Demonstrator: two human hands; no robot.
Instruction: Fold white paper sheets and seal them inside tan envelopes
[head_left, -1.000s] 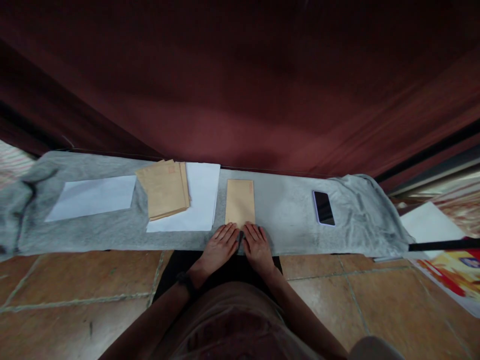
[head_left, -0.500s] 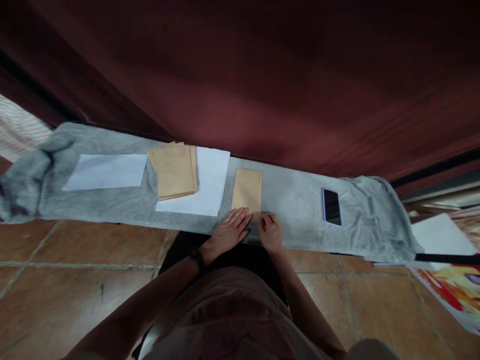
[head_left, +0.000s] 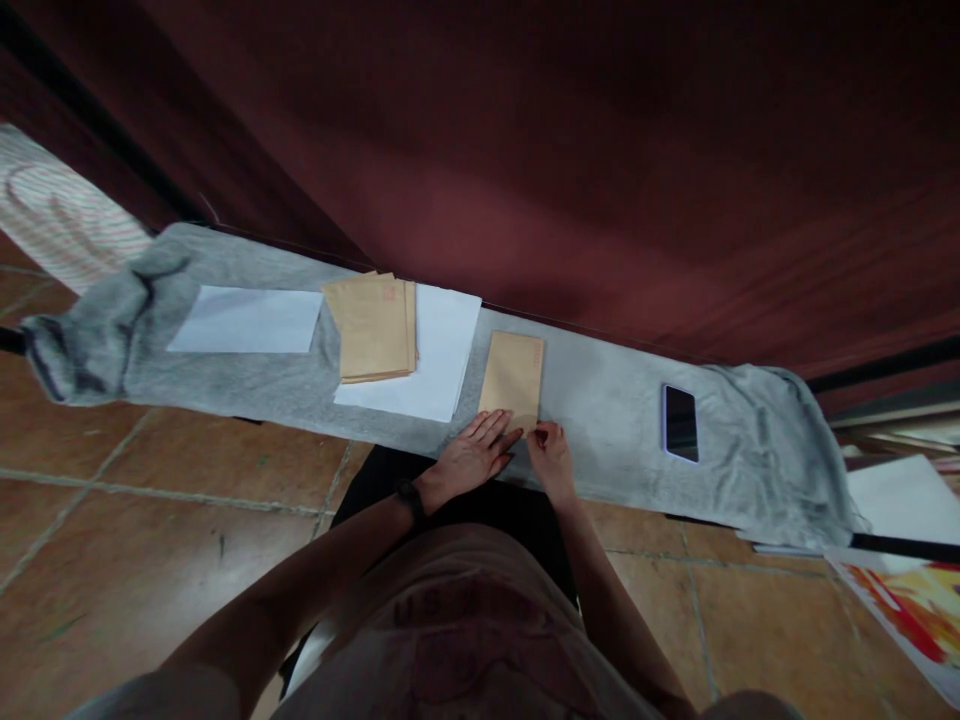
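Note:
A single brown envelope (head_left: 513, 375) lies on a grey cloth (head_left: 600, 410) spread along the floor by a dark red wall. My left hand (head_left: 478, 452) rests flat on the envelope's near end, fingers stretched out. My right hand (head_left: 550, 452) pinches the envelope's near right corner with curled fingers. A stack of brown envelopes (head_left: 373, 325) sits to the left, partly on a white sheet (head_left: 427, 350). Further left lies another white sheet (head_left: 247, 320).
A phone (head_left: 680, 422) lies face up on the cloth to the right. The cloth bunches at its left end (head_left: 82, 335) and right end (head_left: 787, 470). Brown floor tiles (head_left: 150, 520) lie in front; white paper (head_left: 904, 500) and a colourful print (head_left: 911, 605) are at far right.
Both hands lay flat side by side on the envelope's near end; now the right hand has curled and pinches the corner. The view has tilted and shifted.

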